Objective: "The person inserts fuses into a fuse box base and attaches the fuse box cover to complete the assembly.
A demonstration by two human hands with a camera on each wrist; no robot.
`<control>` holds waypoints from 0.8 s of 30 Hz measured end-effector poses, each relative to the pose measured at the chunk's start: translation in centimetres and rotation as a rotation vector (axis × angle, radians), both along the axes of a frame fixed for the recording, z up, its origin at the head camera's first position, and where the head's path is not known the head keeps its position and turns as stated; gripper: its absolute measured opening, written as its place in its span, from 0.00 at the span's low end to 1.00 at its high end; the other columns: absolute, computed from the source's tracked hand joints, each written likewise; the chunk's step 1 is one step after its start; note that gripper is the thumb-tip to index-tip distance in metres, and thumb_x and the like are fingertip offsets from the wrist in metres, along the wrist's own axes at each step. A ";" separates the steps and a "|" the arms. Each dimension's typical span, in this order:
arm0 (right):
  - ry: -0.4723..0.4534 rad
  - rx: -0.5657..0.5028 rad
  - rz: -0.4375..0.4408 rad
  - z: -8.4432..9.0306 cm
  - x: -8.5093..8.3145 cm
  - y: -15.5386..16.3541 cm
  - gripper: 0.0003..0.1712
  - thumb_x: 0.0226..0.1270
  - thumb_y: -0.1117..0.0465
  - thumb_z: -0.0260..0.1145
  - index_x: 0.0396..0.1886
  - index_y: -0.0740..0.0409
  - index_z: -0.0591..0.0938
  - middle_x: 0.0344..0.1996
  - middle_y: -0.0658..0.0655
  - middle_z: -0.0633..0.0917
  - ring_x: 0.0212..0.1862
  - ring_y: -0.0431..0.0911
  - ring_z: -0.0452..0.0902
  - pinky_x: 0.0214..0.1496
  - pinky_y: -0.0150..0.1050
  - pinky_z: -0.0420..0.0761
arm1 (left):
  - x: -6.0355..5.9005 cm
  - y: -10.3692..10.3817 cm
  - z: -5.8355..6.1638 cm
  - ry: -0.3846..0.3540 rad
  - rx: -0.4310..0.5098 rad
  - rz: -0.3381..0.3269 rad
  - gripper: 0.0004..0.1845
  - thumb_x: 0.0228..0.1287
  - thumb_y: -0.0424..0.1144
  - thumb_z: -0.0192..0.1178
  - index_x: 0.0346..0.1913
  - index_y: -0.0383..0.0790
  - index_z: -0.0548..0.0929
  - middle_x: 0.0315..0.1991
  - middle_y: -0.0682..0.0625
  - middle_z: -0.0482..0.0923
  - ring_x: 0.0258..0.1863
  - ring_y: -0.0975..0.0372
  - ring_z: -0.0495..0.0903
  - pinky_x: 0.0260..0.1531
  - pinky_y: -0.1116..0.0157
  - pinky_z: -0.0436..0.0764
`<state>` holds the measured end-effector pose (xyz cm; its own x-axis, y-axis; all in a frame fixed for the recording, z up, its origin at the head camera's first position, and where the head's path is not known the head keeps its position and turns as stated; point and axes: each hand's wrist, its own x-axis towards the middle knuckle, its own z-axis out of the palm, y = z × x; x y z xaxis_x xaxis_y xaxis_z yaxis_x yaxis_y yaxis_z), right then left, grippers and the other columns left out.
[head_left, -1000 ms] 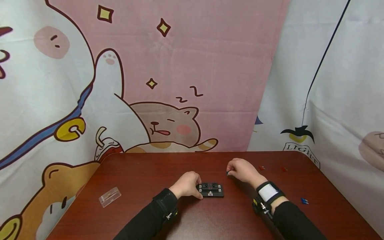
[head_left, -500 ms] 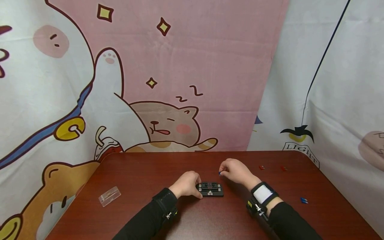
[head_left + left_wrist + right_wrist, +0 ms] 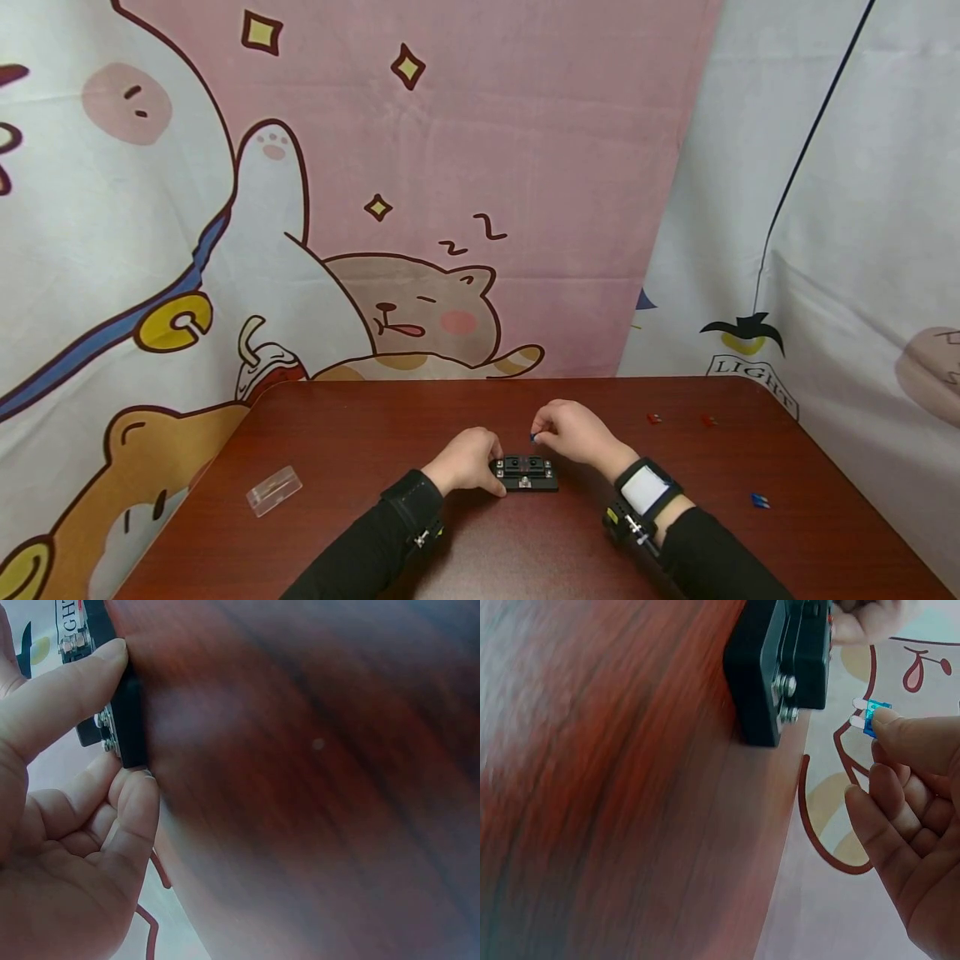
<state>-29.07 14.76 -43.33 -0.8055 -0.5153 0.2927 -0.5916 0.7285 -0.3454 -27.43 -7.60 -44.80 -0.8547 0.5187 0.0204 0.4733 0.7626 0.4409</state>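
Observation:
A small black fuse block (image 3: pixel 527 472) lies on the dark red table (image 3: pixel 360 433), near its front middle. My left hand (image 3: pixel 467 463) grips the block's left end between thumb and fingers; in the left wrist view the block (image 3: pixel 124 712) sits between my thumb and curled fingers. My right hand (image 3: pixel 567 431) hovers just above and behind the block, pinching a small blue blade fuse (image 3: pixel 532 436). The right wrist view shows the blue fuse (image 3: pixel 871 718) with its two metal prongs pointing at the block (image 3: pixel 780 667), a short gap apart.
A clear plastic lid (image 3: pixel 274 491) lies at the table's left. Two small red fuses (image 3: pixel 654 418) (image 3: pixel 707 421) sit at the back right, and a blue fuse (image 3: pixel 760 501) near the right edge. Cartoon cloth hangs behind the table.
My right hand has moved left with the blue fuse, from right of the block to just above it. The left hand and the block have stayed put.

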 end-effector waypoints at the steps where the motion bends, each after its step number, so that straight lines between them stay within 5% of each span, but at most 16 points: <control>1: 0.001 -0.001 0.003 0.0 0.1 -0.2 0.07 0.59 0.62 0.75 0.27 0.47 0.84 0.26 0.40 0.78 0.28 0.36 0.70 0.33 0.35 0.74 | 0.0 0.0 0.0 -0.001 0.000 0.000 0.22 0.35 0.45 0.84 0.32 0.41 0.84 0.27 0.56 0.74 0.28 0.65 0.70 0.32 0.67 0.72; 24: 0.015 -0.004 0.074 -0.5 0.5 -2.3 0.07 0.58 0.64 0.74 0.27 0.50 0.83 0.27 0.42 0.78 0.29 0.36 0.72 0.33 0.35 0.75 | -0.1 0.0 -0.1 0.034 -0.021 -0.021 0.22 0.34 0.45 0.84 0.31 0.42 0.82 0.28 0.57 0.75 0.28 0.66 0.71 0.34 0.67 0.73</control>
<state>-28.52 12.49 -43.78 -0.7606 -0.5721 0.3069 -0.6490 0.6812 -0.3388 -27.50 -7.63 -44.92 -0.8429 0.5368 0.0380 0.5034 0.7615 0.4083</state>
